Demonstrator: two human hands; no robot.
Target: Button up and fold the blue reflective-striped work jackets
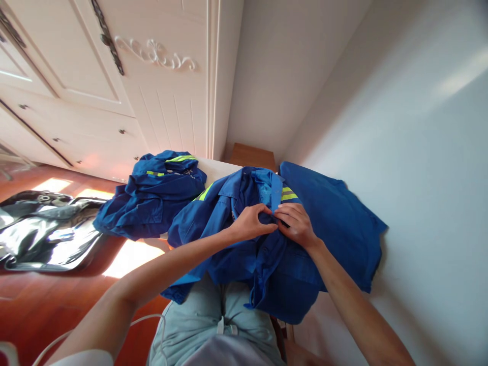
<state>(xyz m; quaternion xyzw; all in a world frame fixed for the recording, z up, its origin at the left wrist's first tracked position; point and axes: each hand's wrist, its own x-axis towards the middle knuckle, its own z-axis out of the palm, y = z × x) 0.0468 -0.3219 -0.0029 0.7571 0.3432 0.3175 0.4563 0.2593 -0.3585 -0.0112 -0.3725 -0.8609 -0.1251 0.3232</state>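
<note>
A blue work jacket (213,208) with yellow reflective stripes lies spread before me, its lower part hanging over my lap. My left hand (254,221) pinches the front edge of the jacket just below the collar, thumb and index finger curled together. Opposite it, my right hand (294,221) grips the same edge, fingers closed on the cloth beneath the collar (277,189). The fingertips of both hands nearly meet. Whatever small part of the jacket lies between them is hidden by the fingers.
Another blue garment (152,195) with yellow stripes is heaped at the left. Flat blue cloth (328,218) lies at the right against the white wall (430,152). A white cabinet (171,101) stands behind. On the floor, a black open bag (49,234) sits left; a white cable (145,318) runs nearby.
</note>
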